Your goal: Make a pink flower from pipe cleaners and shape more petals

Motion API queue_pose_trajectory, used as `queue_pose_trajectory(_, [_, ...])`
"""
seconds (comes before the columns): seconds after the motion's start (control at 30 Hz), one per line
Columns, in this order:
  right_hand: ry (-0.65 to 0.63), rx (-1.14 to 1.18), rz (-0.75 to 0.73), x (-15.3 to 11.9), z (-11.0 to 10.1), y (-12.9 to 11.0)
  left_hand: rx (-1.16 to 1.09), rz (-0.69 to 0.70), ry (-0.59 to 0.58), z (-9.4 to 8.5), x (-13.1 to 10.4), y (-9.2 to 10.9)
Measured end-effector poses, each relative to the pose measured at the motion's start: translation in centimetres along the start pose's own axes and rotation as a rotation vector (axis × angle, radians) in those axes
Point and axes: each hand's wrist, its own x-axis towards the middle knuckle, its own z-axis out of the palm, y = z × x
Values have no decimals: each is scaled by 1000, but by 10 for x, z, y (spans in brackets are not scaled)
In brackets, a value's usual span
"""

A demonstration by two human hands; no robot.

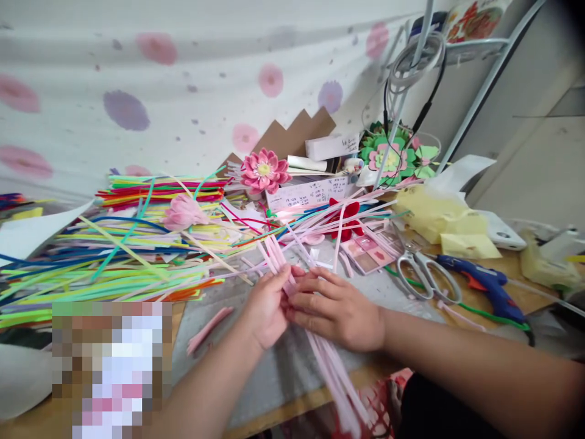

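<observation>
A bundle of pale pink pipe cleaners (333, 372) runs through both my hands, its long ends hanging past the table's front edge and its short ends poking up beyond my fingers. My left hand (273, 303) is closed round the bundle, thumb on top. Against its other side my right hand (336, 308) presses with bent fingers, also gripping the strips. Left of my hands, a short pink piece (209, 330) lies on the grey mat (201, 381). More loose pink pipe cleaners (365, 210) spread behind my right hand.
Heaps of coloured pipe cleaners (128, 244) cover the left side. At the back stands a pink flower (264, 171). To the right lie scissors (427, 274), a blue glue gun (487, 283) and a makeup palette (367, 253). A metal shelf post (397, 110) rises at the back right.
</observation>
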Motion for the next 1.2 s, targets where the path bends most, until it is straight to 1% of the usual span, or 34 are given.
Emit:
queue_pose_trajectory(0.1, [-31, 63, 18, -6, -6, 1, 78, 10, -28, -2, 2, 0])
queue_pose_trajectory(0.2, [-64, 120, -18, -7, -13, 2, 123, -16, -48, -5, 3, 1])
queue_pose_trajectory(0.27, [-62, 169, -31, -8, -16, 3, 129, -27, -55, -6, 3, 1])
queue_pose_trajectory(0.43, [45, 239, 60, -8, -16, 5, 109, -52, -79, -6, 1, 3])
queue_pose_trajectory(0.47, [52, 239, 64, -7, -16, 4, 106, -54, -88, -5, 0, 3])
queue_pose_trajectory(0.53, [22, 213, 38, -6, -16, 2, 103, -58, -112, -4, 0, 3])
queue_pose_trajectory(0.67, [-47, 60, 22, -1, -18, -1, 94, -86, -128, -4, -1, 2])
queue_pose_trajectory(0.8, [-18, -34, 11, 4, -14, -3, 66, -105, -122, -3, -1, -1])
queue_pose_trajectory(0.97, [19, -18, 30, 6, -10, -4, 66, -95, -97, -3, -1, -3])
queue_pose_trajectory(1.07, [73, 51, 14, 4, -12, -2, 92, -72, -75, -6, 1, -2])
queue_pose_trajectory(1.2, [106, 114, 8, 2, -15, 2, 106, -42, -71, -8, 4, 1])
